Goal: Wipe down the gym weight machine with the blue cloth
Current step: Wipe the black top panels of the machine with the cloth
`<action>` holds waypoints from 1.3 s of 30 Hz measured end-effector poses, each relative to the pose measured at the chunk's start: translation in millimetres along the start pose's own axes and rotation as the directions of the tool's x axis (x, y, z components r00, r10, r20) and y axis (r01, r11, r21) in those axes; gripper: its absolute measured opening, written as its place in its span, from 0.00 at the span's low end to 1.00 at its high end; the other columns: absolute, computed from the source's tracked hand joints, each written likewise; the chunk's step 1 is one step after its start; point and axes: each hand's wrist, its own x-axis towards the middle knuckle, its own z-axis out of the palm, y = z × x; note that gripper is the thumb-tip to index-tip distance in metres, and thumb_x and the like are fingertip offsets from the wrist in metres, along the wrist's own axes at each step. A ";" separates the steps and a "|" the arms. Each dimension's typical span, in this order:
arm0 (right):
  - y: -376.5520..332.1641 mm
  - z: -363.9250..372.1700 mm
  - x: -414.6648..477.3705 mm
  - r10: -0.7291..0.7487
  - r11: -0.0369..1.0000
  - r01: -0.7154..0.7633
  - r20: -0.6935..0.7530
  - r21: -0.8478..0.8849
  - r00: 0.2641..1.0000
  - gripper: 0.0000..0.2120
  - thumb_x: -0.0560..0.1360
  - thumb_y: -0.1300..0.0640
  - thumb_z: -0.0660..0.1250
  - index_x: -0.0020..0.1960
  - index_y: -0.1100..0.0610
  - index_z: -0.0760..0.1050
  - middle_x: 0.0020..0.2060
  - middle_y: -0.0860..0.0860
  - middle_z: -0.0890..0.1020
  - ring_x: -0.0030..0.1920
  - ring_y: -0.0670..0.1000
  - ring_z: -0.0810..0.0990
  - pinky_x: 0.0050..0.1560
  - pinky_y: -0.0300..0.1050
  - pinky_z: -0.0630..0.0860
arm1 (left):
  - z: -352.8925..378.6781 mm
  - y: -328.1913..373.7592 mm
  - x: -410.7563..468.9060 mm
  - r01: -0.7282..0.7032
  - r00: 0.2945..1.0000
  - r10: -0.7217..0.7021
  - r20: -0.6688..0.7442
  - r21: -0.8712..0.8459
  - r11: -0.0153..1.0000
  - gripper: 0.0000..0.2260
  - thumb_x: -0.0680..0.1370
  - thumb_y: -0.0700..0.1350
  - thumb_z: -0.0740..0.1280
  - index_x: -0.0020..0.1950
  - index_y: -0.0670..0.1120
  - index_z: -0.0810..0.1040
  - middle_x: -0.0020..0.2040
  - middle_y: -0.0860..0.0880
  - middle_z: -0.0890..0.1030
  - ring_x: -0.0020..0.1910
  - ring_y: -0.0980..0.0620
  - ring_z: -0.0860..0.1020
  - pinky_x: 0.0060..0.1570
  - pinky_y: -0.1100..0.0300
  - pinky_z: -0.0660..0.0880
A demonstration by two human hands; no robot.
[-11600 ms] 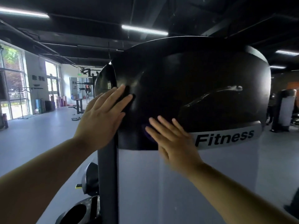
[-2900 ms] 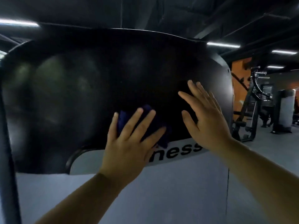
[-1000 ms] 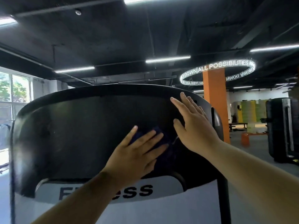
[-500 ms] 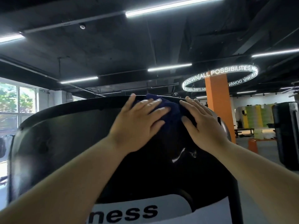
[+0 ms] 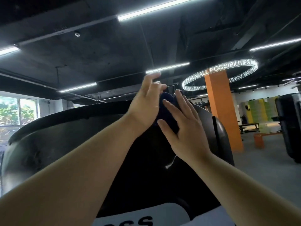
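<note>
Blue cloth [image 5: 167, 111] lies between grips: right hand [image 5: 184, 129] spread flat against it; left hand [image 5: 145, 108] blurred, hold unclear.

Black ceiling is being lit by LED strips [image 5: 158, 8]. Orange pillar [image 5: 223, 111] is being ringed by a glowing sign [image 5: 228, 67] reading "ALL POSSIBILITIES". Green-yellow lockers [image 5: 260, 110] and an orange bench [image 5: 259, 141] are being shown at right, trees through the left window [image 5: 16, 111].

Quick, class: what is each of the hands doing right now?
Left hand: against the blue cloth; too blurred to tell if it grips.
Right hand: open, straight fingers on the blue cloth.
</note>
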 end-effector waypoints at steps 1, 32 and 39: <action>1.8 2.7 1.9 0.010 1.000 -0.010 -0.014 0.002 1.000 0.24 0.79 0.40 0.59 0.73 0.45 0.68 0.78 0.47 0.59 0.78 0.47 0.53 0.76 0.51 0.58 | -11.8 -2.7 -4.6 -0.053 0.991 0.066 -0.118 0.114 0.992 0.16 0.81 0.52 0.52 0.69 0.57 0.67 0.63 0.56 0.78 0.58 0.57 0.77 0.60 0.53 0.74; 28.8 -12.9 -42.0 0.211 0.977 -0.210 -0.009 0.038 0.977 0.18 0.73 0.44 0.61 0.60 0.47 0.75 0.70 0.46 0.71 0.75 0.52 0.62 0.72 0.37 0.58 | -60.7 -75.1 -34.0 -0.292 0.915 0.381 0.132 0.868 0.402 0.24 0.78 0.54 0.55 0.71 0.49 0.72 0.74 0.50 0.70 0.76 0.44 0.62 0.69 0.28 0.55; -6.9 4.5 -43.7 0.391 0.915 -0.379 -0.077 0.135 0.917 0.17 0.73 0.40 0.64 0.59 0.44 0.73 0.72 0.48 0.67 0.77 0.55 0.56 0.75 0.49 0.57 | -54.8 -89.4 -40.4 -0.373 0.833 0.541 0.115 0.840 0.395 0.21 0.78 0.49 0.58 0.69 0.47 0.74 0.70 0.49 0.74 0.71 0.45 0.68 0.72 0.35 0.54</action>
